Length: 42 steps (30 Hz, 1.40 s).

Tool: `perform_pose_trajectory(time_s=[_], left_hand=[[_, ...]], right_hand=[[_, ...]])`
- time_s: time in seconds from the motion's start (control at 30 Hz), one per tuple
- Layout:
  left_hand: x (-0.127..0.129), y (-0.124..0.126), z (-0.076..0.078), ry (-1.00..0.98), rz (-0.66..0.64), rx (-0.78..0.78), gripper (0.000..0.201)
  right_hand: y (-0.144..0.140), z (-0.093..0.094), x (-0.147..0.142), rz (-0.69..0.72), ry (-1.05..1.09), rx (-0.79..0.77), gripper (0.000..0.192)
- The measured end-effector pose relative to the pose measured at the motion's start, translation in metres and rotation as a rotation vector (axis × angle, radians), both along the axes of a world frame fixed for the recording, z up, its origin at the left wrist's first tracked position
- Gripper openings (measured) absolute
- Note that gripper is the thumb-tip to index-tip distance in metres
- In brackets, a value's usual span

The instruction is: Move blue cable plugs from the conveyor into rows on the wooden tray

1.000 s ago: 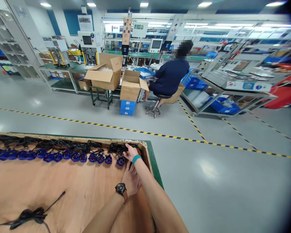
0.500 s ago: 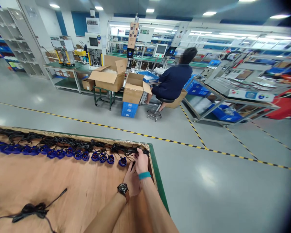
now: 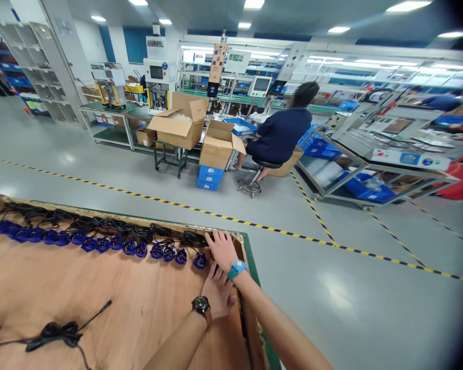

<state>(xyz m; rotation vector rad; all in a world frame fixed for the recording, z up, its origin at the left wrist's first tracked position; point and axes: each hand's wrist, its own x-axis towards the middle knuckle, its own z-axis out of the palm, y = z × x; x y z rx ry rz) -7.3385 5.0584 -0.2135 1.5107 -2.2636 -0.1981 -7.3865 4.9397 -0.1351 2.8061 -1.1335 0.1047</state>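
Note:
My right hand (image 3: pixel 224 251), with a teal band at the wrist, lies palm down over the end of the black cable bundles (image 3: pixel 193 238) in the tray's far right corner. Its fingers are spread and touch the cables. Just in front of it, my left hand (image 3: pixel 217 293), wearing a black watch, rests low in the tray with fingers stretched forward and thumb apart. A small dark piece (image 3: pixel 216 266) shows at its fingertips, mostly hidden. Left of the hands is a blue round connector (image 3: pixel 200 260) with coloured wires inside, the last of a row along the cables.
The wooden tray (image 3: pixel 250 308) has a raised rim and green outer edge. A tied black cable (image 3: pixel 54 334) lies at its near left. Beyond the yellow-black floor line (image 3: pixel 170 202), a person (image 3: pixel 285 131) sits on a stool beside cardboard boxes (image 3: pixel 216 151).
My right hand has turned from a pinch at the cables to lying flat over them, its forearm swung rightward. The left hand's thumb now shows apart. The view has shifted slightly.

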Motion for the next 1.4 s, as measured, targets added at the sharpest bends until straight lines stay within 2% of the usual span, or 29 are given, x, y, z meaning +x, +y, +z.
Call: perform_pose_trajectory(time_s=[0.1, 0.27, 0.37, 0.5, 0.6, 0.7, 0.8, 0.9, 1.07, 1.2, 1.4], left_hand=[[0.002, 0.0, 0.007, 0.031, -0.006, 0.051, 0.067], [0.002, -0.001, 0.012, 0.058, -0.02, 0.08, 0.078], [-0.002, -0.004, 0.008, 0.029, 0.013, 0.081, 0.076], [-0.005, -0.011, 0.0, -0.078, 0.151, 0.051, 0.068], [0.001, -0.015, -0.001, -0.155, 0.196, -0.001, 0.071], [0.016, -0.012, 0.003, -0.214, 0.176, -0.062, 0.076], [0.033, -0.004, 0.004, -0.235, 0.29, -0.106, 0.073], [0.046, 0.0, -0.002, -0.244, 0.391, -0.109, 0.073], [0.055, -0.004, -0.01, -0.272, 0.358, -0.083, 0.077], [0.058, -0.008, -0.007, -0.307, 0.347, -0.099, 0.074], [0.06, -0.007, -0.004, -0.303, 0.376, -0.084, 0.079]], right_hand=[[-0.006, -0.007, -0.007, -0.028, 0.108, 0.055, 0.05], [-0.008, -0.006, -0.042, -0.142, -0.151, 0.114, 0.051], [0.005, -0.01, -0.068, -0.21, -0.279, 0.151, 0.051], [0.038, -0.025, -0.085, -0.2, -0.264, 0.181, 0.056], [0.056, -0.037, -0.082, -0.167, -0.171, 0.131, 0.064], [0.056, -0.043, -0.075, -0.183, -0.112, 0.129, 0.063], [0.044, -0.042, -0.073, -0.168, -0.11, 0.144, 0.059], [0.036, -0.037, -0.072, -0.145, -0.134, 0.136, 0.06], [0.045, -0.032, -0.069, -0.177, -0.152, 0.113, 0.066], [0.054, -0.031, -0.066, -0.171, -0.124, 0.062, 0.065], [0.051, -0.036, -0.067, -0.253, -0.116, 0.045, 0.066]])
